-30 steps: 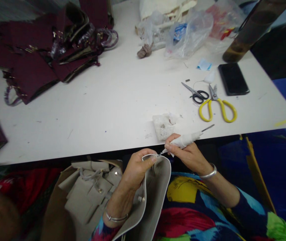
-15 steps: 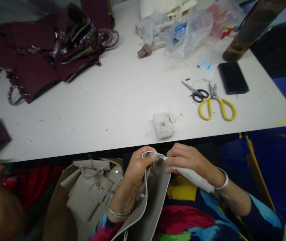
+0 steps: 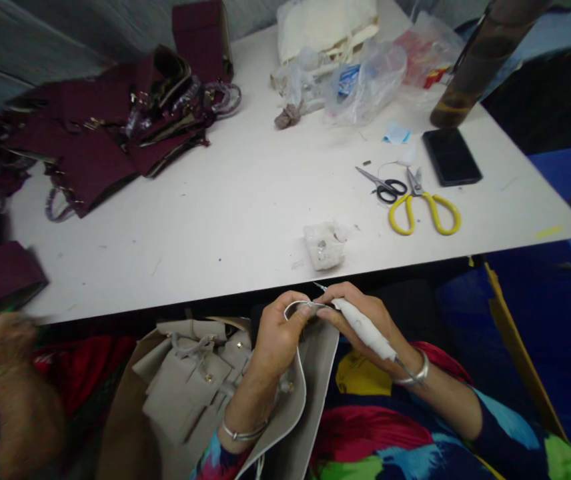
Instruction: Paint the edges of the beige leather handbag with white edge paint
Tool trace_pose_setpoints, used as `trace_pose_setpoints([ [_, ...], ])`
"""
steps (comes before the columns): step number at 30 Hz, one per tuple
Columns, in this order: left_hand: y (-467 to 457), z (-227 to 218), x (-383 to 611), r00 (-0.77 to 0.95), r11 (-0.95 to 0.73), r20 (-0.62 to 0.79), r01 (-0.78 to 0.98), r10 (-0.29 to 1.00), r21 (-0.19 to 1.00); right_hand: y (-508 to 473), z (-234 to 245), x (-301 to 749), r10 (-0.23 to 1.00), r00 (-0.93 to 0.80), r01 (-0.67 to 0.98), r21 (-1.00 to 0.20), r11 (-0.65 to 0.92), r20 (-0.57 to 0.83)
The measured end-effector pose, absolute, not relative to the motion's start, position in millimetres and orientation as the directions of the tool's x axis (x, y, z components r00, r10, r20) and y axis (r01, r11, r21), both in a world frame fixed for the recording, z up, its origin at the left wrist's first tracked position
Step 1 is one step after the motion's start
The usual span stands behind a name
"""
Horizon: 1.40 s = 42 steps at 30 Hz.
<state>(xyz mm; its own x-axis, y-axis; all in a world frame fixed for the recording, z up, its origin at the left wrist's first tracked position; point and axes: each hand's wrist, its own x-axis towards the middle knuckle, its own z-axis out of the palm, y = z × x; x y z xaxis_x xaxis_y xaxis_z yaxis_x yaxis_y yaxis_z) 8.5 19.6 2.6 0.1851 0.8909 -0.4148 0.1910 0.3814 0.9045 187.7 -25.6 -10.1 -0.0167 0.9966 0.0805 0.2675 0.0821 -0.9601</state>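
My left hand [image 3: 281, 333] pinches the upper edge of a light grey handbag [image 3: 318, 380], thumb inside and fingers outside. The bag's mouth gapes toward me, and its lower part runs out of view. In my right hand [image 3: 360, 320] lies a slim tool with a white-wrapped handle [image 3: 365, 330]. A thin metal tip pokes out past the fingers, and a metal rod shows at its other end near the wrist. The thumb and fingertips of this hand also touch the bag's edge, beside my left fingers. Exactly what they grip there is hidden.
On the white table [image 3: 245, 207] are a whitish block [image 3: 324, 247], black-handled scissors [image 3: 383, 187], yellow-handled snips [image 3: 425, 203], a phone [image 3: 451, 157] and plastic bags [image 3: 365, 87]. Maroon handbags [image 3: 95, 153] pile up left. Grey bags [image 3: 190, 380] fill a carton. Another person's hand [image 3: 0, 343] is at left.
My right hand has turned, so the white-wrapped tool now lies across it with its metal tip showing. My left hand keeps hold of the bag's edge. The view has shifted slightly.
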Motion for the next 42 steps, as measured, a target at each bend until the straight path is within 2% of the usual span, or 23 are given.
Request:
trace_pose_setpoints([
  [10, 10.6, 17.4, 12.1, 0.251, 0.271, -0.370, 0.354, 0.895, 0.895, -36.8, -11.0, 182.6, 0.997, 0.001, 0.207, -0.975, 0.079, 0.080],
  [20, 0.3, 24.7, 12.4, 0.296, 0.230, -0.337, 0.342, 0.894, 0.911, -40.8, -8.2, 179.6, 0.997, -0.001, 0.182, -0.980, 0.076, 0.077],
  [25, -3.5, 23.0, 11.4, 0.313, 0.254, -0.339, 0.281, 0.887, 0.925, -42.7, -15.1, 175.2, 0.992, 0.013, 0.205, -0.972, 0.117, 0.122],
  [31, -6.8, 17.7, 8.9, 0.306, 0.255, -0.325, 0.248, 0.895, 0.935, -41.7, -11.6, 182.4, 0.988, -0.080, 0.225, -0.963, 0.146, 0.131],
  [37, -1.8, 16.6, 4.3, 0.395, 0.268, -0.339, 0.226, 0.854, 0.937, -38.3, -11.4, 184.4, 0.976, -0.169, 0.209, -0.963, 0.171, 0.136],
  [42, 10.7, 40.7, -38.4, 0.465, 0.128, -0.257, 0.291, 0.847, 0.948, -37.7, -17.9, 178.7, 0.974, -0.130, 0.239, -0.948, 0.210, 0.183],
])
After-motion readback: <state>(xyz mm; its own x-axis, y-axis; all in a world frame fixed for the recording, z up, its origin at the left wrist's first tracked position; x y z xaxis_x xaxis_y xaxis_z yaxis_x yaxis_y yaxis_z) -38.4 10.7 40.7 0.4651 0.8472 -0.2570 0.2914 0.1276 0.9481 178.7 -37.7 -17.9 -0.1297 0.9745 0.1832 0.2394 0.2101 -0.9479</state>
